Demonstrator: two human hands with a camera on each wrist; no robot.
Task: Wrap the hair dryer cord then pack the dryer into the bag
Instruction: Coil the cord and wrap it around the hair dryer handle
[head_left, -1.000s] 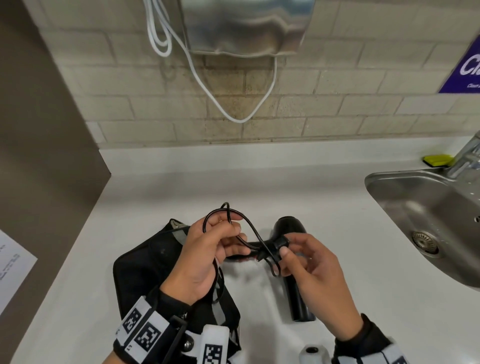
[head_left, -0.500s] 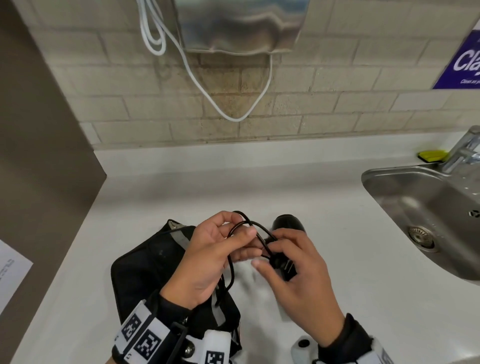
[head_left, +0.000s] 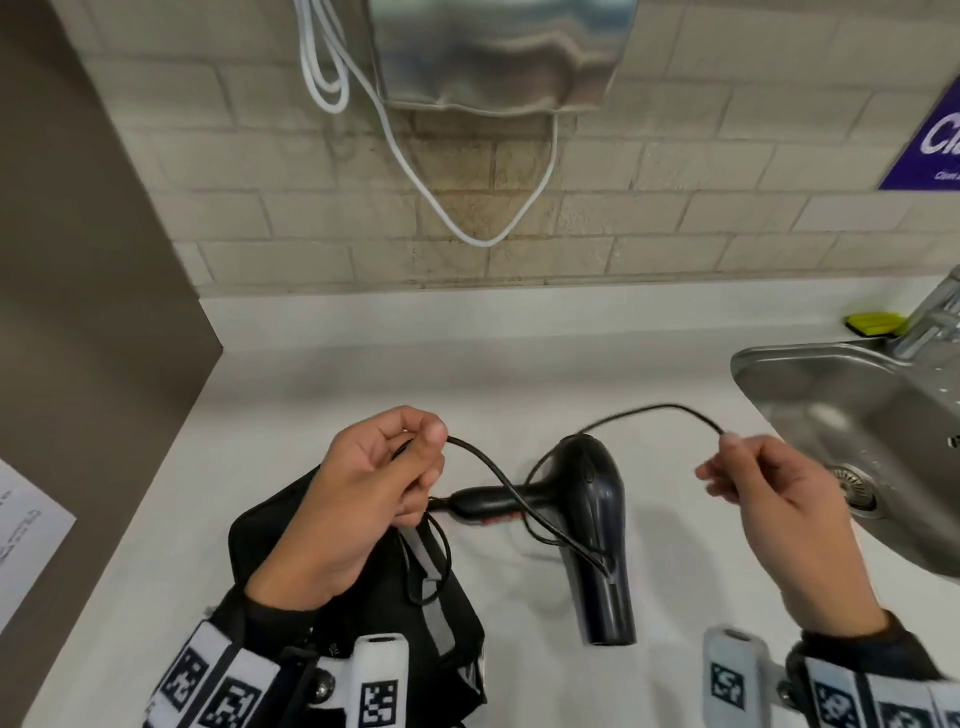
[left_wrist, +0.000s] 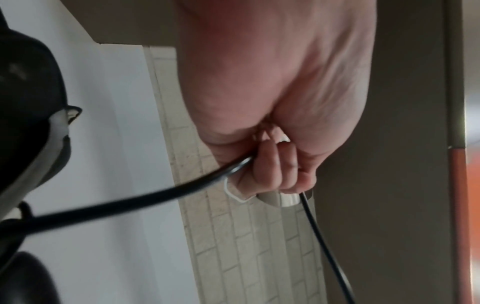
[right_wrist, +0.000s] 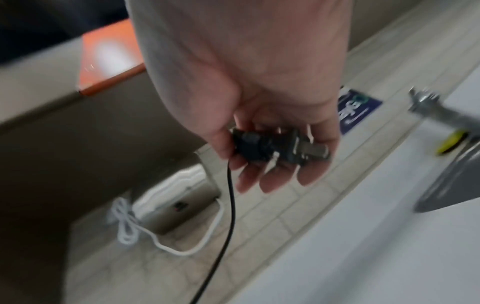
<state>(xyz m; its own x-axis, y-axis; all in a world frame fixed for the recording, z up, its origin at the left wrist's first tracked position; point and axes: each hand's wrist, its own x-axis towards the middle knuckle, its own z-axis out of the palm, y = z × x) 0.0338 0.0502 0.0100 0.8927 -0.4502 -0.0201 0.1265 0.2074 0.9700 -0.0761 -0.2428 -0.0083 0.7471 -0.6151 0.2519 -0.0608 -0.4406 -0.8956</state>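
The black hair dryer (head_left: 597, 519) lies on the white counter (head_left: 322, 395), handle pointing left and nozzle toward me. Its thin black cord (head_left: 660, 408) arcs from the dryer up to my right hand (head_left: 727, 462), which holds the plug (right_wrist: 275, 148) in curled fingers. My left hand (head_left: 421, 441) grips another stretch of the cord (left_wrist: 155, 197) in a closed fist, just left of the dryer's handle. A slack loop of cord hangs below that hand over the black bag (head_left: 291, 540), which lies on the counter under my left wrist.
A steel sink (head_left: 857, 415) with a tap (head_left: 935, 312) and a yellow sponge (head_left: 872, 323) sits at the right. A metal wall unit (head_left: 498, 52) with a dangling white cable (head_left: 467, 228) hangs above. A brown partition (head_left: 78, 260) bounds the left.
My hands were together over the dryer handle with the cord looped between them. Now the right hand has pulled the plug end out to the right and the loops have opened.
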